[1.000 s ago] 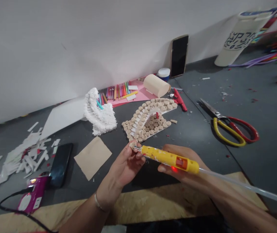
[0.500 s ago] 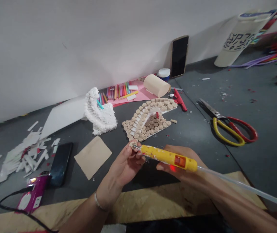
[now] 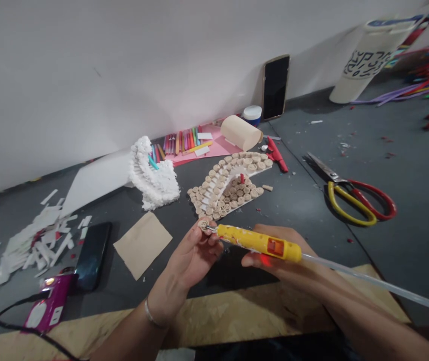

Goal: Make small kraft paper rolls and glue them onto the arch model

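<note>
My right hand (image 3: 274,255) is closed round a yellow glue gun (image 3: 252,239), with a long clear glue stick (image 3: 372,284) running out of its back end. Between the fingertips of my left hand (image 3: 199,255) is a small beige paper roll (image 3: 203,224), pinched. The gun's metal nozzle meets the roll, or nearly so. Just beyond my hands stands an arched model (image 3: 233,185), its base and curved top covered in beige paper rolls, with white strips along the arch. Left of my left hand lies a beige paper square (image 3: 143,244).
Scissors (image 3: 350,193) with yellow and red handles lie at right. A white textured piece (image 3: 154,175), pens (image 3: 184,140), a leaning phone (image 3: 275,86) and a tumbler (image 3: 368,60) are farther back. Paper scraps (image 3: 41,245), another phone (image 3: 93,255) and a purple power strip (image 3: 47,306) sit left.
The whole view has shifted slightly. Both hands keep their holds on the paper roll and the glue gun, with the nozzle still at the roll.
</note>
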Demonstrator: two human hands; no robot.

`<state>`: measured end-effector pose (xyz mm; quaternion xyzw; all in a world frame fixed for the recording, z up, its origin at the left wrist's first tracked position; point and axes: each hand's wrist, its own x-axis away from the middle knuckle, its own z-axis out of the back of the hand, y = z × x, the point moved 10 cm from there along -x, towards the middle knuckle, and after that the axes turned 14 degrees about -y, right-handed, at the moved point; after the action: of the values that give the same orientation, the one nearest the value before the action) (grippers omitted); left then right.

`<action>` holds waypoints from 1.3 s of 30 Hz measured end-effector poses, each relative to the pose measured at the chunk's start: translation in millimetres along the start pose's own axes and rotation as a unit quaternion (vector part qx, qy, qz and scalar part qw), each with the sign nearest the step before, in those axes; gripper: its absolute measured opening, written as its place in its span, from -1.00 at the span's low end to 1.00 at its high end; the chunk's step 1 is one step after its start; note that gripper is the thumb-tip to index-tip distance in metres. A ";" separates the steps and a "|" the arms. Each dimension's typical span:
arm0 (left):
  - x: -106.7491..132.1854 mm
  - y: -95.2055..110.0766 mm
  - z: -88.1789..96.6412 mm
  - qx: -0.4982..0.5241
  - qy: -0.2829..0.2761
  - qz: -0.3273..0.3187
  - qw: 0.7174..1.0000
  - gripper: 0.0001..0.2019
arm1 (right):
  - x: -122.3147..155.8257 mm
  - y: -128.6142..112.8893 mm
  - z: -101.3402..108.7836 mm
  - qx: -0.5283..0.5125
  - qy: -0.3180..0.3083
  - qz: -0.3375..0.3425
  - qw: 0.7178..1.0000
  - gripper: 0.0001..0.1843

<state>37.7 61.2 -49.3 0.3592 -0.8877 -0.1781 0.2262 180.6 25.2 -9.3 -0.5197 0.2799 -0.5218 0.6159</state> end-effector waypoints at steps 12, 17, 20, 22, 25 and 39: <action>-6.2 16.7 -8.0 0.006 -0.039 -0.050 0.998 -0.65 | 13.0 23.7 9.0 -0.220 0.006 -0.061 0.974 -0.84; -8.8 21.9 -2.4 -0.048 -0.009 -0.069 0.996 -0.60 | 33.0 60.8 39.7 -0.432 0.133 -0.069 0.889 -0.57; -9.0 27.3 -1.8 -0.117 -0.002 -0.084 0.990 -0.59 | 48.4 78.4 52.6 -0.476 0.186 -0.098 0.854 -0.49; -8.8 30.5 -1.1 -0.159 0.000 -0.094 0.983 -0.59 | 53.9 83.0 57.1 -0.483 0.185 -0.099 0.850 -0.52; -9.2 33.4 2.3 -0.201 0.009 -0.105 0.974 -0.60 | 59.8 89.0 65.0 -0.490 0.182 -0.081 0.849 -0.67; -1.9 69.3 -40.1 -0.676 0.059 -0.180 0.712 -0.83 | 105.9 83.5 99.6 -0.199 0.228 -0.046 0.952 -0.52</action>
<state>21.5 103.4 16.8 0.2728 -0.4335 -0.7467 0.4243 330.0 -46.1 -36.1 -0.5116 0.4867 -0.5879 0.3948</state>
